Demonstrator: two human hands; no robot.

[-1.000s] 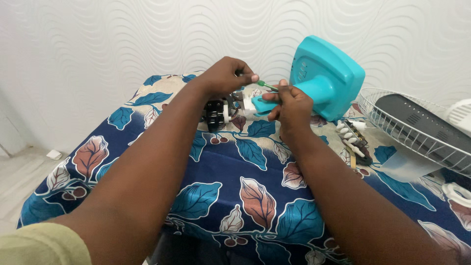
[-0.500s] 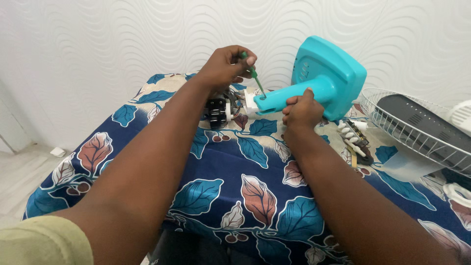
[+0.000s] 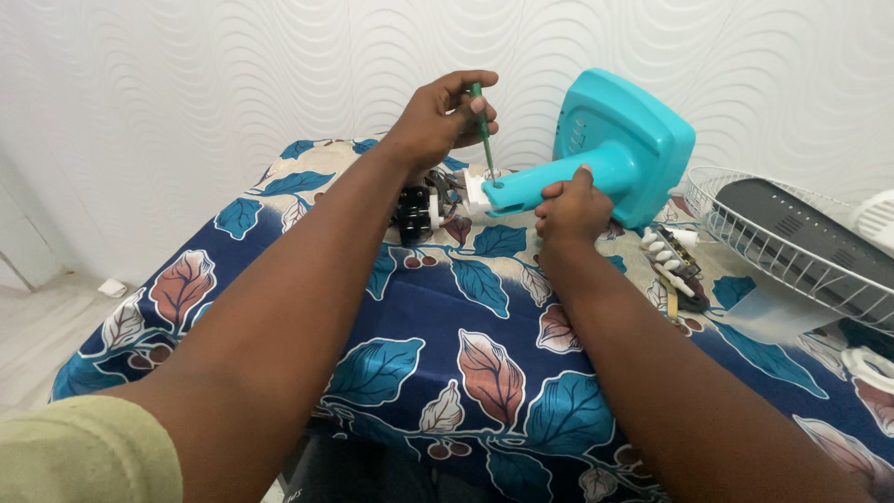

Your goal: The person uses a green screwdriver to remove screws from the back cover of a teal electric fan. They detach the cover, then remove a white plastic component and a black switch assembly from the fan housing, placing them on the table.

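My left hand (image 3: 438, 116) is up high near the far edge of the table (image 3: 438, 307). Its fingers are curled tight around a thin green screwdriver (image 3: 481, 126). The screwdriver stands almost straight up, and its tip points down into the end of the blue fan stand (image 3: 596, 154). My right hand (image 3: 570, 210) is just below the long neck of the fan stand. Its fingers are bent and press up on the neck from under it. The fan stand lies on its side at the far edge, with its big square base toward the wall. A small black motor part (image 3: 413, 212) sits beside the neck's end. A white wire fan guard (image 3: 792, 247) lies by the right edge.
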